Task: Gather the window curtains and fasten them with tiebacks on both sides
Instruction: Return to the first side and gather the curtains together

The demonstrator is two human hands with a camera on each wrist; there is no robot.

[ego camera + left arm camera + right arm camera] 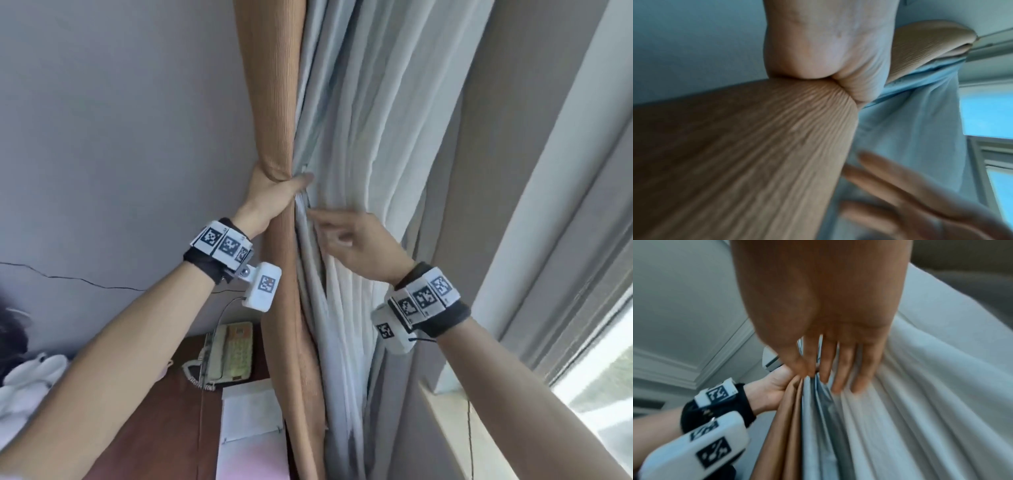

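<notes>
A tan ribbed curtain (pixel 274 102) hangs beside pale white sheer folds (pixel 356 137) at the wall's edge. My left hand (pixel 274 192) grips the tan curtain from the left, thumb laid across onto the sheer; its fingers behind the cloth are hidden. In the left wrist view the left hand (pixel 830 65) squeezes the tan curtain (pixel 756 154) into a bunch. My right hand (pixel 346 240) lies with straight fingers on the sheer folds just below the left thumb. The right wrist view shows the right hand (pixel 830 369) flat on the sheer (pixel 910 402), fingertips near the tan curtain (pixel 781 426). No tieback is visible.
A grey wall (pixel 120 120) fills the left. Below stands a dark wooden desk (pixel 164 411) with a corded telephone (pixel 229 353) and white papers (pixel 253 407). The window frame (pixel 555 240) and sill (pixel 455 421) run along the right.
</notes>
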